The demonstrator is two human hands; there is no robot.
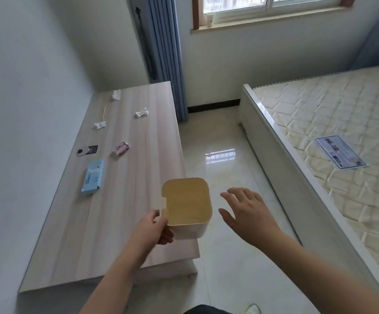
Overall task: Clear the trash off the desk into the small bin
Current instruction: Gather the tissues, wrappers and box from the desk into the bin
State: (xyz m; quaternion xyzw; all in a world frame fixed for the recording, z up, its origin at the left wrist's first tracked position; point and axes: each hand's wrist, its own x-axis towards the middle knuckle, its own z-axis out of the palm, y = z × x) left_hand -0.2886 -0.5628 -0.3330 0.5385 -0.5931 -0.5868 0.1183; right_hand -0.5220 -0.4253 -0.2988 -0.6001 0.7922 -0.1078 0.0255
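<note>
The small bin (pixel 187 206), cream-walled with a yellowish inside, is gripped at its near-left corner by the left hand (pixel 155 230), thumb curled over the rim, at the desk's (pixel 125 223) right edge. At three o'clock of the bin, the right hand (pixel 248 214) is held flat with fingers spread, gripping nothing. At ten o'clock, a light blue box (pixel 93 177) is seen, then a pink wrapper (pixel 121 148) and a black-and-white tag (pixel 87 150). Farther off, three crumpled tissues (pixel 142 113) and a thin stick (pixel 103 113) are scattered.
</note>
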